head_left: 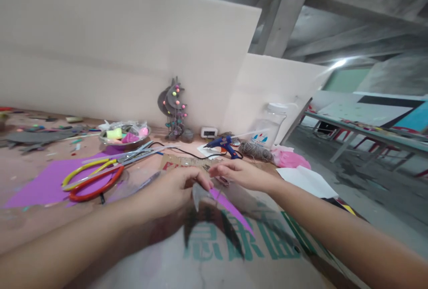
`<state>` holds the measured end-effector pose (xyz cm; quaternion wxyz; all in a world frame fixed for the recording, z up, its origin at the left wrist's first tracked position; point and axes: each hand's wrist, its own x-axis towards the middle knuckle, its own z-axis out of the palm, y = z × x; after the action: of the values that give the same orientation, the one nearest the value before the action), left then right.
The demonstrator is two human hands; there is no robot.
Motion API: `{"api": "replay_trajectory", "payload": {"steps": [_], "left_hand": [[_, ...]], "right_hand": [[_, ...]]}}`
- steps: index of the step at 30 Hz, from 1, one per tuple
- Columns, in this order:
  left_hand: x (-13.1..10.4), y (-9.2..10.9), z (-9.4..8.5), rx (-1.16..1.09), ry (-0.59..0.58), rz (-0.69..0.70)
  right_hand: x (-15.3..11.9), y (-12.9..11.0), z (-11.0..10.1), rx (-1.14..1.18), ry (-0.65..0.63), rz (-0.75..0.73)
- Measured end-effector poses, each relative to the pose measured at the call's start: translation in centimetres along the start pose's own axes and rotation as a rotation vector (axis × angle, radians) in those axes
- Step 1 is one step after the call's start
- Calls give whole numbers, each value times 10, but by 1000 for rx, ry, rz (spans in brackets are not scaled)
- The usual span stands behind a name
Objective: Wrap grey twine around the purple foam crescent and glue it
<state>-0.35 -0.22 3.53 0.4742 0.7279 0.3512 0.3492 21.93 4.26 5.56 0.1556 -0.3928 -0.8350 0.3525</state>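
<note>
My left hand (170, 191) has its thumb and fingers pressed together on a small grey piece (200, 195) and the end of a pointed purple strip (234, 211). My right hand (239, 174) reaches in from the right, close to the left fingertips, its fingers stretched out over the work. Below both hands is a pale sheet with green characters (207, 246), and dark pointed shapes show on it under the strip. Motion blurs the finer details, so what lies right under the fingertips is hard to make out.
Scissors with red and yellow handles (96, 184) lie on purple sheet (40, 182) at left. Behind are a bowl of colourful bits (125, 139), a grey beaded ornament (174, 106), a blue glue gun (224, 145), grey yarn (256, 151), a clear jar (269, 124) and pink material (292, 158).
</note>
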Motion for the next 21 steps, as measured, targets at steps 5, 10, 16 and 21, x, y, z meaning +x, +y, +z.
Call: {"api": "replay_trajectory", "payload": {"steps": [5,10,16,21], "left_hand": [[4,16,-22,31,-74,197],[3,33,-40,-65,62,59],[7,30,-64,-74,4,-184],[5,21,-59,117,-156,-196]], "right_hand": [[-2,-22,20,314,-4,14],[6,-29,22,505,128,42],[13,-39,15,332,199,15],[17,-20,1,-279,177,92]]}}
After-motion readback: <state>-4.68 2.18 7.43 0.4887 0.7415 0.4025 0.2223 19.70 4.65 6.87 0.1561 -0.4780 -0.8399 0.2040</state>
